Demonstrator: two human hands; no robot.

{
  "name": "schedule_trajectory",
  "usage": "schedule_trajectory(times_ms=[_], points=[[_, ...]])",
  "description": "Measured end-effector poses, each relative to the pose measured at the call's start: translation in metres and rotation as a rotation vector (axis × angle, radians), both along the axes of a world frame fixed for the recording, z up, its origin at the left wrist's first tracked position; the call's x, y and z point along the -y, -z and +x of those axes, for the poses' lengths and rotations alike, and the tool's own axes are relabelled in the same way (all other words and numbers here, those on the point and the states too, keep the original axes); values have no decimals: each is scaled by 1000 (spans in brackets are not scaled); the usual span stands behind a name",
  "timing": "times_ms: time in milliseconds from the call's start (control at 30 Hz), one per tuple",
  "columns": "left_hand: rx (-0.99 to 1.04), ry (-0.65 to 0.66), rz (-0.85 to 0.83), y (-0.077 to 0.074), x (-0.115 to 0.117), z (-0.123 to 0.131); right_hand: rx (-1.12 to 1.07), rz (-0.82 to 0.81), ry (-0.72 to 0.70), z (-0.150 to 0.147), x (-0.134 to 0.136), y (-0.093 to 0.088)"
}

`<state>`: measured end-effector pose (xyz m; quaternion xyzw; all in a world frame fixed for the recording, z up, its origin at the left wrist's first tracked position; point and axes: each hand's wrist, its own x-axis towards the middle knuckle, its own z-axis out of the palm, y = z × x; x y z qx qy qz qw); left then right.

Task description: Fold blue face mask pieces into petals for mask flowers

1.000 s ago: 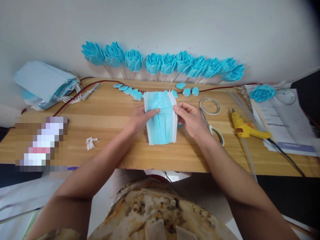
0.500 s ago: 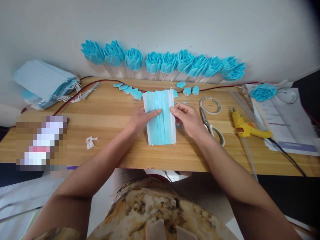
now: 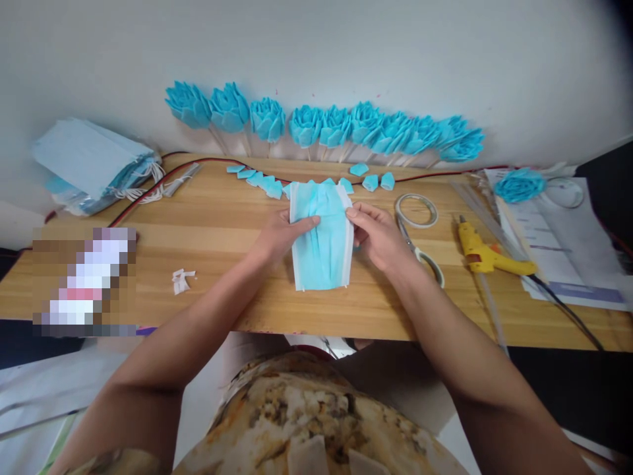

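Between my hands is a light blue pleated face mask (image 3: 324, 257) with white side edges, held up over the wooden table. My left hand (image 3: 279, 234) grips its left side, thumb lying across the blue front and fingers hidden behind. At the right white edge, my right hand (image 3: 378, 231) pinches the mask between thumb and fingers. Cut blue petal pieces (image 3: 270, 185) lie in a row just behind it, with a few more petal pieces (image 3: 370, 181) to the right. Scissors (image 3: 428, 264) with pale handles rest beside my right hand, partly hidden by it.
Blue flowers (image 3: 267, 119) on sticks lean along the wall. A roll of tape (image 3: 416, 210), a yellow glue gun (image 3: 487, 256) and papers (image 3: 568, 244) lie right. A stack of masks (image 3: 93, 158), white scraps (image 3: 182, 280) and a blurred-out phone-like object (image 3: 91, 277) are left. Cables run along the back.
The mask's pleats have spread apart and its front looks wider and flatter. My right hand has shifted slightly to the right with its edge.
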<state>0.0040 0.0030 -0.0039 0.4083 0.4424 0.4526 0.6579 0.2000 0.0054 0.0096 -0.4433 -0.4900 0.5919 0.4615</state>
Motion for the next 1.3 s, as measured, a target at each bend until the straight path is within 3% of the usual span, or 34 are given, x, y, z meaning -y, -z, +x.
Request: schedule_trajectory(times_ms=[1300], points=[[-6,54,-12,-4,3,0,53,12,-47,-2,1,5]])
